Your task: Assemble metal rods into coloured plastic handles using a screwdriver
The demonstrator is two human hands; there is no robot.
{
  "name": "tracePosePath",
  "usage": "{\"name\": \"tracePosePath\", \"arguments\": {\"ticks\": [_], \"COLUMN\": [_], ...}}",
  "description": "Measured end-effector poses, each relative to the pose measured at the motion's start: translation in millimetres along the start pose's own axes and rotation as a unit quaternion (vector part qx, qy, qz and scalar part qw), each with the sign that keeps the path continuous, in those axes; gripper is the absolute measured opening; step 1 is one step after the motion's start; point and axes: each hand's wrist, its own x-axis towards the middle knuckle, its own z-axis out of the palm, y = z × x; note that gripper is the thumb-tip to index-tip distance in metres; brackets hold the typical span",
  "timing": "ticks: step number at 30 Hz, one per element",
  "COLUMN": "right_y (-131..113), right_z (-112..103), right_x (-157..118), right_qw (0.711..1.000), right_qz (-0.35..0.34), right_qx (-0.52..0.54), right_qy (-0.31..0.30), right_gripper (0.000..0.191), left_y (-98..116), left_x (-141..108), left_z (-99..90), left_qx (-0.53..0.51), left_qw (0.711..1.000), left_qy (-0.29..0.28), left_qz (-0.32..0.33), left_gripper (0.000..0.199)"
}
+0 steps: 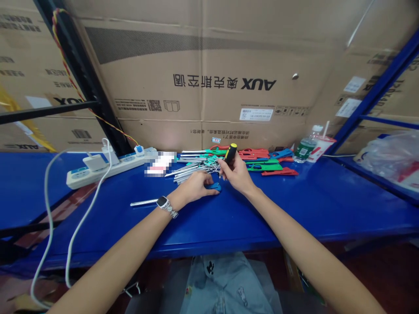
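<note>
In my right hand (236, 173) is a black and yellow screwdriver (231, 152), its handle tipped up and its shaft pointing down. My left hand (196, 187) is closed around a blue plastic lighter handle (214, 186) resting on the blue table (229, 226). The screwdriver's tip is near this handle; contact cannot be made out. A long metal tube (144, 203) lies by my left wrist. Behind my hands is a pile of metal lighter tubes (185, 172) with thin wires. Red lighter handles (253, 153) and green lighter handles (266, 167) lie to the right of the pile.
A white power strip (98, 169) with plugs and cables stands at the left. At the back right are a plastic bottle (304, 148) and a paper cup with a straw (322, 147). A large cardboard sheet (209, 56) rises behind the table, between shelf posts.
</note>
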Motion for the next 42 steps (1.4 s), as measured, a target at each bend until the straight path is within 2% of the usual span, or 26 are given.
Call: {"name": "tracePosePath", "arguments": {"ticks": [10, 14, 19, 22, 26, 33, 42], "right_y": [-7, -8, -7, -6, -8, -14, -14], "right_z": [2, 4, 3, 1, 0, 2, 4], "right_x": [-1, 0, -2, -2, -2, -3, -5], "right_qw": [0.997, 1.0, 1.0, 1.0, 0.998, 0.994, 0.996], "right_qz": [-0.029, -0.022, -0.018, -0.011, 0.001, 0.0, 0.001], "right_qx": [-0.057, -0.019, -0.012, -0.002, 0.03, 0.063, 0.042], "right_qy": [-0.035, -0.011, -0.015, 0.01, 0.052, 0.086, 0.084], "right_gripper": [0.029, 0.031, 0.032, 0.034, 0.039, 0.041, 0.041], "left_y": [2, 2, -2, -4, -2, 7, 8], "left_x": [-1, 0, 1, -1, -2, 2, 3], "left_z": [0.6, 0.6, 0.7, 1.2, 1.1, 1.6, 2.3], "left_qx": [-0.027, -0.008, 0.0, 0.011, -0.007, -0.1, -0.098], "left_qw": [1.0, 1.0, 1.0, 1.0, 0.999, 0.994, 0.994], "left_qy": [-0.01, -0.007, -0.007, -0.002, 0.036, 0.049, 0.049], "left_qz": [-0.005, -0.008, -0.004, 0.003, 0.019, 0.021, -0.004], "left_gripper": [0.029, 0.029, 0.029, 0.03, 0.039, 0.01, 0.013]}}
